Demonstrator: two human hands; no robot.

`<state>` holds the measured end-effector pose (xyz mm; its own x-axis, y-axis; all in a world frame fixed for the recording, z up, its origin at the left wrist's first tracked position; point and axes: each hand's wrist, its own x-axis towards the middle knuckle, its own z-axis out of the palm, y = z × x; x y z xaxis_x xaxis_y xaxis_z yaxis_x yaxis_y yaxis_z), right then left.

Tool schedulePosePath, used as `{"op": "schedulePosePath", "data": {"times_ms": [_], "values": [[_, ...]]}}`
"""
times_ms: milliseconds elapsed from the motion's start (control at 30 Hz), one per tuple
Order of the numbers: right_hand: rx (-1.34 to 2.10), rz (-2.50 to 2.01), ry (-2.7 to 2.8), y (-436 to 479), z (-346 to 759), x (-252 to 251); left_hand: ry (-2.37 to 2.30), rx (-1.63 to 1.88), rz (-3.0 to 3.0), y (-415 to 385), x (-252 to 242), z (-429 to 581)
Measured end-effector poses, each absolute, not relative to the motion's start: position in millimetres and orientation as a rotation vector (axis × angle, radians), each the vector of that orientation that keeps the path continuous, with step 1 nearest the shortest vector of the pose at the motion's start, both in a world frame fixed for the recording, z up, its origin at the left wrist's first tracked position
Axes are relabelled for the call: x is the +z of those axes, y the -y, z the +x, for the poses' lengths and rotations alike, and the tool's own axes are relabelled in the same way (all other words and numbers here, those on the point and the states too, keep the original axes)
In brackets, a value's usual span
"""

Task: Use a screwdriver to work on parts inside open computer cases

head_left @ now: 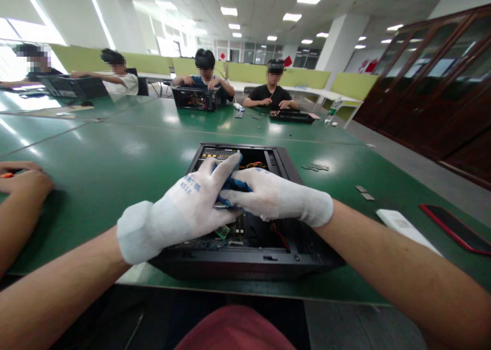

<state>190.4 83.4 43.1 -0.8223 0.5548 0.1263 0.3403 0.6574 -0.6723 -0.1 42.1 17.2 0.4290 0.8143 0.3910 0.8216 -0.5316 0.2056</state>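
A black computer case (245,268) lies on its side in front of me, its open face up. My left hand (203,191) and my right hand (257,191), both in white gloves with blue palms, meet above the middle of the case. The fingers of both are curled in toward each other around something mostly hidden; only a thin shiny edge shows below them. Under the hands a circuit board (207,241) is partly visible. Beyond them are a labelled power supply (219,153) and red and yellow wires (255,164).
Thin metal strips (315,167), small metal plates (364,192), a white object (406,230) and a red-edged phone-like slab (456,228) lie right on the green table (134,145). A neighbour's hand (25,179) rests at left. Across sit people with other cases (195,98).
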Motion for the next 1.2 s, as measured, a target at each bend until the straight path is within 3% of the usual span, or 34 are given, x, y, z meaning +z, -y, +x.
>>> {"op": "schedulePosePath", "data": {"times_ms": [267, 500, 633, 900, 1200], "values": [[0.895, -1.036, 2.408, -104, 219, 36, 1.589, -0.886, -2.577, -62, 10, 13], [0.91, -1.044, 2.424, -112, 231, 23, 1.558, -0.707, -2.619, -67, 9, 17], [0.903, -0.996, 2.337, -117, 240, 20, 1.602, -0.487, -2.623, -73, 6, 15], [1.418, -0.763, 1.77, -144, 265, -1, 1.716, 0.302, -2.631, -124, -6, 20], [1.25, -0.637, 1.999, -139, 270, -2, 1.613, 0.814, -2.614, -156, -37, 35]]}}
